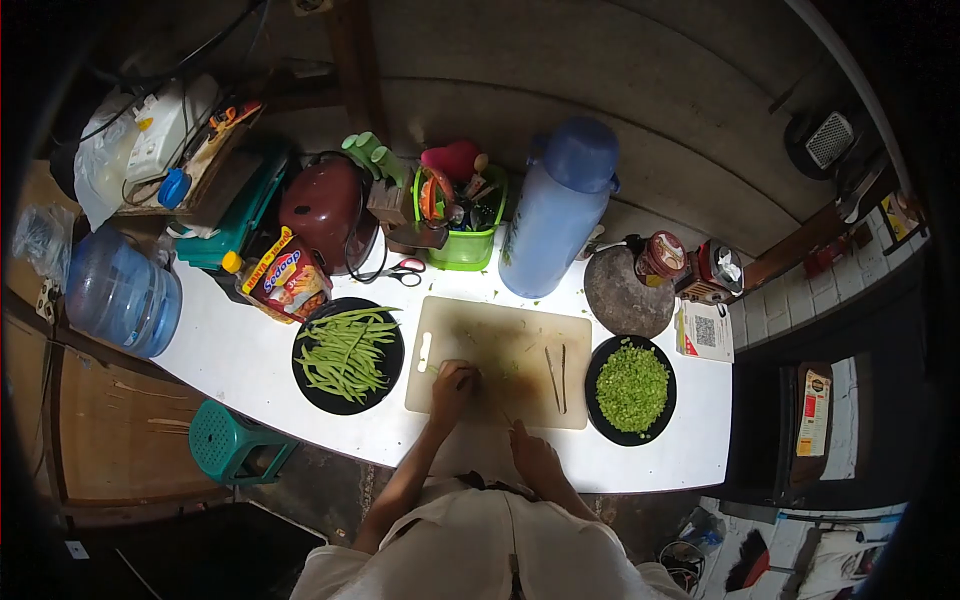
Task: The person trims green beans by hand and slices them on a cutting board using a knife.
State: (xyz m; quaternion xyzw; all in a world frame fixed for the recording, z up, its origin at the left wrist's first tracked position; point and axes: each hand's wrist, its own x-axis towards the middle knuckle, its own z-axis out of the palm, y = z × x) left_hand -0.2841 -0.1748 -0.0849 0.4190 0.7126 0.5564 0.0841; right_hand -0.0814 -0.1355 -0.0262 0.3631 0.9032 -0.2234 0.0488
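Observation:
My left hand (455,382) is closed, fingers curled down on the cutting board (480,325). A little green shows at its edge, apparently green beans mostly hidden by the fingers. At the board's near edge, my right hand (535,455) is closed around a knife; its thin blade (506,416) is hard to see in the shadow. A slim two-pronged metal utensil (556,380) lies on the board's right part. Left of the board, a black plate (313,392) bears whole green beans (345,355). To the right, another black plate (601,418) holds chopped green beans (632,388).
Behind the board stand scissors (407,272), a green utensil basket (465,252), a tall blue flask (555,220) and a stone mortar (628,290). A snack packet (288,280) and water jug (118,290) are leftward. A green stool (220,440) stands below the table.

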